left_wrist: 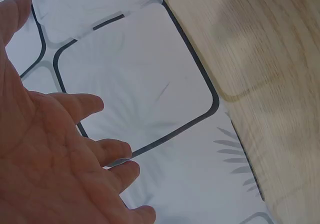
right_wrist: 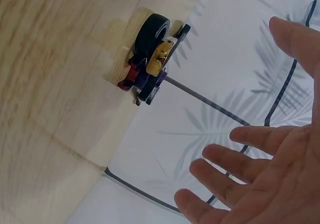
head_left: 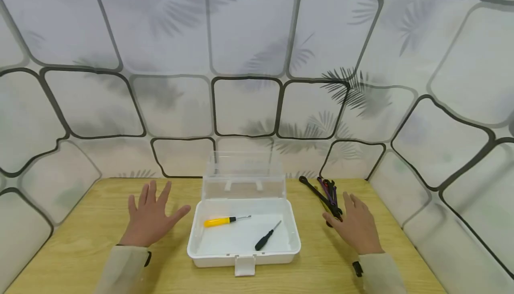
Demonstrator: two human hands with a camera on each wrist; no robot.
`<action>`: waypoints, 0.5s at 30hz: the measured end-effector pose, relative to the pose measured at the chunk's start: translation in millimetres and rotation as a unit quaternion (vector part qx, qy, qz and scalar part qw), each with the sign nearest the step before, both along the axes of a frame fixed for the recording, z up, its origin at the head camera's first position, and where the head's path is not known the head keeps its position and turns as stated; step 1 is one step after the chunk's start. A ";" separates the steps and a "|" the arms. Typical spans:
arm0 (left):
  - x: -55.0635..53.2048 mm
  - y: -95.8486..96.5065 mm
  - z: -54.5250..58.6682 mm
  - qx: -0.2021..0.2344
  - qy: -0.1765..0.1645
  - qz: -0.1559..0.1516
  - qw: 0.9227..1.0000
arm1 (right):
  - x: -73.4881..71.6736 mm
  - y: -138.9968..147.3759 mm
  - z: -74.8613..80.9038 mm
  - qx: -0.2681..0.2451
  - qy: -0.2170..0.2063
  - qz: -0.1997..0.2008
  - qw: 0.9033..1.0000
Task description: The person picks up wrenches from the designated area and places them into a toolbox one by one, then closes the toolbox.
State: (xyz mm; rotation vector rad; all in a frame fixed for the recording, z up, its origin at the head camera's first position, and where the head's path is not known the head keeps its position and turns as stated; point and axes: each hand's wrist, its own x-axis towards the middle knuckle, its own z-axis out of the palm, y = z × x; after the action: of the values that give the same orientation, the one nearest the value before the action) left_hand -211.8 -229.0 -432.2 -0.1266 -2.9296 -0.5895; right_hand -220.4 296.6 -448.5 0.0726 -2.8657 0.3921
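Note:
My left hand [head_left: 148,220] is spread with straight fingers over the table, left of a white plastic box [head_left: 192,245]. It holds nothing; its bare palm shows in the left wrist view. On the right, my right hand [head_left: 357,227] is also empty, its fingers loosely extended beside a bunch of wrenches [head_left: 317,192] and overlapping their near ends. The right wrist view shows the wrenches end-on, with black, gold and red heads. Inside the box lie a yellow-handled screwdriver [head_left: 218,222] and a smaller black-handled screwdriver [head_left: 263,242].
The box's clear lid [head_left: 245,187] stands raised at the back, and its white latch [head_left: 244,266] hangs down in front. Wall covering with dark outlined blocks and leaf prints [head_left: 246,106] borders the wooden table [head_left: 172,276] at the back and sides.

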 end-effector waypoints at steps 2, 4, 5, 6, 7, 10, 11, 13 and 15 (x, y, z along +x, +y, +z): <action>-1.2 1.6 0.9 0.002 -0.001 -0.004 1.000 | 0.9 0.5 0.3 -0.004 -0.011 -0.002 1.000; -2.7 4.0 2.1 0.011 -0.009 -0.010 1.000 | 2.2 1.0 1.8 -0.011 -0.027 -0.006 1.000; -3.8 5.3 2.5 0.021 -0.017 -0.013 1.000 | 2.7 1.4 3.0 -0.015 -0.034 -0.008 0.999; -4.8 6.7 2.6 0.034 -0.027 -0.018 0.999 | 3.1 2.0 4.0 -0.018 -0.042 -0.010 0.999; -5.8 7.9 2.6 0.052 -0.036 -0.025 0.998 | 3.5 2.7 5.2 -0.022 -0.049 -0.012 0.998; -8.6 10.6 1.8 0.119 -0.071 -0.039 0.990 | 3.6 6.0 7.5 -0.035 -0.064 -0.016 0.997; -9.3 11.2 1.3 0.145 -0.082 -0.041 0.985 | 3.1 7.4 7.8 -0.036 -0.066 -0.014 0.997; -11.8 11.8 0.2 0.191 -0.094 -0.043 0.976 | 1.6 10.4 7.3 -0.040 -0.069 -0.012 0.997; -14.4 13.2 -1.1 0.249 -0.107 -0.040 0.962 | -1.1 13.7 6.5 -0.044 -0.071 -0.009 0.997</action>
State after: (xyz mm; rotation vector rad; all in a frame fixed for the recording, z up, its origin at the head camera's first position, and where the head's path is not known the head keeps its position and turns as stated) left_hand -226.1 -215.7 -433.3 -0.1267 -2.8719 -1.4067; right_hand -221.5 310.2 -442.1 0.0041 -2.9805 0.5393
